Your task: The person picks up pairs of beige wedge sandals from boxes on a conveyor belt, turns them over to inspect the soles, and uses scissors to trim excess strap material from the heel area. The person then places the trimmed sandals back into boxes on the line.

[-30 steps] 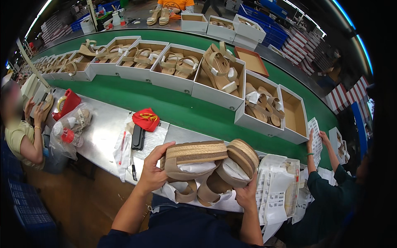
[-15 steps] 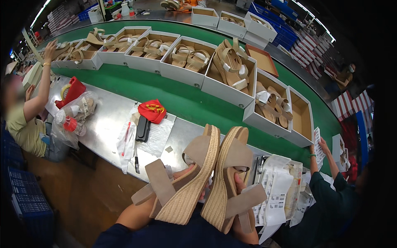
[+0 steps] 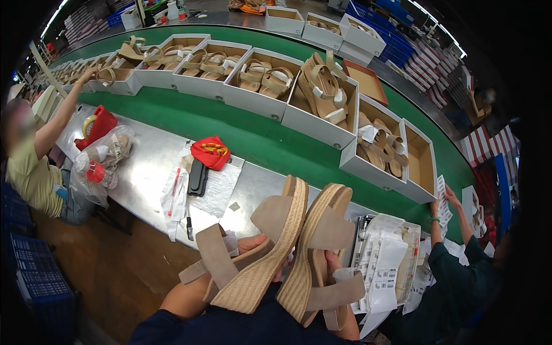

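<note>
Possibly the first trouble would come at the left, where the ankle strap of the left sandal [image 3: 253, 282] juts outward; a wide swing could brush the dark pen [image 3: 190, 229] by the near edge of the worktop [image 3: 149, 155] and knock it off. The left hand [image 3: 252, 244] is curled around that sandal's midsole, though much of the grip is hidden; if it slackened, the heavy-looking wedge might tip down heel first. Between the sandals little room shows, and a knock together could scuff their braided sides; whether they touch, I cannot tell. The right hand [image 3: 332, 262] is likewise closed on the right sandal [image 3: 300, 282], only partly visible, and a turn further right might drag that sandal's strap across the paper sheets [image 3: 384, 273].

Both sandals are held up in front of the person's body, toes pointing toward the worktop and heels low. The left one leans to the right, showing a tall wedge wrapped in straw-coloured braid, a broad taupe front band and a crossing ankle strap, with white wrapping [image 3: 232, 242] at the strap. The right one shows the same braid, taupe bands and some white wrapping, its ankle strap angled outward.
</note>
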Demonstrator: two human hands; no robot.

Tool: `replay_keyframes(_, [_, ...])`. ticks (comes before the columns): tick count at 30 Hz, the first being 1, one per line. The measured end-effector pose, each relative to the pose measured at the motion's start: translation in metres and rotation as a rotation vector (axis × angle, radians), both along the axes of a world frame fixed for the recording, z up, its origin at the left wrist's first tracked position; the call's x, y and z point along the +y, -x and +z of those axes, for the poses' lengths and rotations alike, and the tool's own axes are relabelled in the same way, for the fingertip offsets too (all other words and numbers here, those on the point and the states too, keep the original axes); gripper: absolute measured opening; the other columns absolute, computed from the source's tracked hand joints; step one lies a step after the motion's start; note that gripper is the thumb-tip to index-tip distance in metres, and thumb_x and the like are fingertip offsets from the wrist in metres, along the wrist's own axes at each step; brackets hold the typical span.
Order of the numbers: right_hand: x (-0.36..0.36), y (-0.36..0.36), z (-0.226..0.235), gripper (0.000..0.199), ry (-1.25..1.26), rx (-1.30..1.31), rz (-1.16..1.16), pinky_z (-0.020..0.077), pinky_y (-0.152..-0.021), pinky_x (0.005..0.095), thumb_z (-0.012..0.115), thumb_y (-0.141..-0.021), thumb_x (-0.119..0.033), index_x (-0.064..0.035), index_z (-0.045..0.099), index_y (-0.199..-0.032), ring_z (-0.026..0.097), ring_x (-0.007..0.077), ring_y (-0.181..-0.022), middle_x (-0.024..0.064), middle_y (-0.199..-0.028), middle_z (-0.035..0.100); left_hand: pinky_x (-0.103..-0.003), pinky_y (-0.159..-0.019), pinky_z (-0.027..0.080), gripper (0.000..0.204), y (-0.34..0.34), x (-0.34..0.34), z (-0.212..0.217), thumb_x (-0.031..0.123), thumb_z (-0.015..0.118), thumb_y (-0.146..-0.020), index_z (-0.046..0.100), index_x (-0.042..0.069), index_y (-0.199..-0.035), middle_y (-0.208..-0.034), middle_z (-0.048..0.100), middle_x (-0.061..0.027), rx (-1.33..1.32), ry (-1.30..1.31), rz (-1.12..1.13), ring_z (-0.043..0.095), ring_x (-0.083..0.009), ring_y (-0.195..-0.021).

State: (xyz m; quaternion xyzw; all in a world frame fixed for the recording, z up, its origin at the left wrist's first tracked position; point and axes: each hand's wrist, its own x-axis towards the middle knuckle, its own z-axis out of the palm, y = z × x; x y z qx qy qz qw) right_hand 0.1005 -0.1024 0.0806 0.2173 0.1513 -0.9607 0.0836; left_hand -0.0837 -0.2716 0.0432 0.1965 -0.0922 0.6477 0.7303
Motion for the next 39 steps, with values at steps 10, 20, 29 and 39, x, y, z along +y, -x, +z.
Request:
replay_keyframes(10, [0.018,0.034,-0.023,0.057,-0.853,-0.218,-0.163,0.0484,-0.093,0.0341,0.057,-0.098,-0.030,-0.0039,0.039,-0.146,0.059,0.0224,-0.114,0.0113,-0.132,0.055,-0.036,-0.103,0.044,0.062,0.019,-0.023,0.028,0.018,0.058,-0.097,0.031,0.006,-0.151,-0.142,0.049,-0.0188,1.018,0.780,1.030,0.058,-0.0278,-0.120])
replay_keyframes(20, [0.057,0.059,-0.015,0.048,-1.947,-0.184,-0.053,0.0496,-0.085,0.0362,0.061,-0.093,-0.018,-0.0047,0.052,-0.138,0.061,0.0254,-0.102,0.0184,-0.112,0.060,-0.038,-0.077,0.052,0.077,0.009,-0.041,0.084,0.000,0.063,-0.076,0.038,0.008,-0.149,-0.107,0.062,-0.0169,1.822,0.854,1.460,0.064,-0.0325,-0.090])
replay_keyframes(29, [-0.017,0.091,0.096,0.085,-1.618,0.281,-0.411,0.0381,-0.107,0.0416,0.078,-0.079,-0.022,-0.0006,0.033,-0.148,0.042,0.0319,-0.133,0.0214,-0.145,0.038,-0.040,-0.078,0.052,0.070,-0.005,-0.023,0.095,0.000,0.065,-0.065,0.054,0.001,-0.134,-0.107,0.064,-0.0169,2.039,0.722,1.736,0.064,-0.0336,-0.091])
replay_keyframes(39, [-0.020,0.089,0.097,0.074,-2.006,0.376,-0.332,0.0360,-0.109,0.0422,0.074,-0.084,-0.023,0.0005,0.039,-0.145,0.044,0.0370,-0.132,0.0244,-0.147,0.035,-0.038,-0.079,0.052,0.068,-0.012,-0.023,0.078,0.000,0.068,-0.062,0.057,0.001,-0.129,-0.111,0.065,-0.0147,2.020,0.681,1.827,0.063,-0.0310,-0.096])
